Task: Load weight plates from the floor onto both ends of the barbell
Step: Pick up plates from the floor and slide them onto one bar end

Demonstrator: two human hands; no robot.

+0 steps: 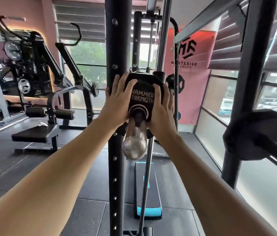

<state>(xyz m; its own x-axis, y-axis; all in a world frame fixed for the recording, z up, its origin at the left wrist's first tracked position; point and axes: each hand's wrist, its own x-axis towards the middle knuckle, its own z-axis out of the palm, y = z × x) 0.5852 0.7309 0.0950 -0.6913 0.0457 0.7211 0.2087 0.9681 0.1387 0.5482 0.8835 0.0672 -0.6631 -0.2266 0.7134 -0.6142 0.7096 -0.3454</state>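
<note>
A small black weight plate [142, 97] with white "Hammer Strength" lettering sits on the chrome sleeve of the barbell [135, 143], whose round end points toward me. My left hand [119, 101] lies flat on the plate's left side, fingers spread over its top edge. My right hand [162, 109] presses on its right side. A larger black plate shows partly behind it, low between my wrists. The rest of the bar is hidden behind the plate.
A black rack upright [115, 48] with bolt holes stands just left of the sleeve. A black plate [256, 133] sits on a storage peg at right. A black and blue step bench [147, 189] lies on the floor below. A bench machine [35, 133] stands at left.
</note>
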